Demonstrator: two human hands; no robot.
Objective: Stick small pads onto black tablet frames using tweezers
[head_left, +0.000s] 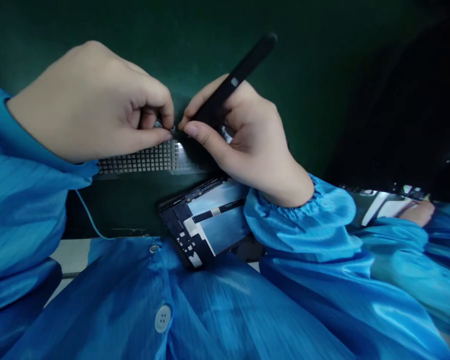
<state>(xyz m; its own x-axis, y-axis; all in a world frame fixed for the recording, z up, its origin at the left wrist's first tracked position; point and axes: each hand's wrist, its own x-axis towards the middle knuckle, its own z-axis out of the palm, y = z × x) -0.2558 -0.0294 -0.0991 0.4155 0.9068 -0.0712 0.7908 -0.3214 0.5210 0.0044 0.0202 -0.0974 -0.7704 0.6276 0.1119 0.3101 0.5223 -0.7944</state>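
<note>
A green mat (322,75) fills the far scene. Near the middle lies an opened tablet (206,220), with a grid tray (142,160) just beyond it. The left hand (93,102) pinches something tiny, perhaps a screw, above the tray. The right hand (243,135), touching the left's fingertips, is closed around a black pen tool (234,80) that tilts up to the right.

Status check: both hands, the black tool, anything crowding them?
Left hand pinching something tiny, unclear. Right hand gripping black pen-shaped tool. Fingertips meet over perforated grid tray. Opened dark tablet below wrist.
</note>
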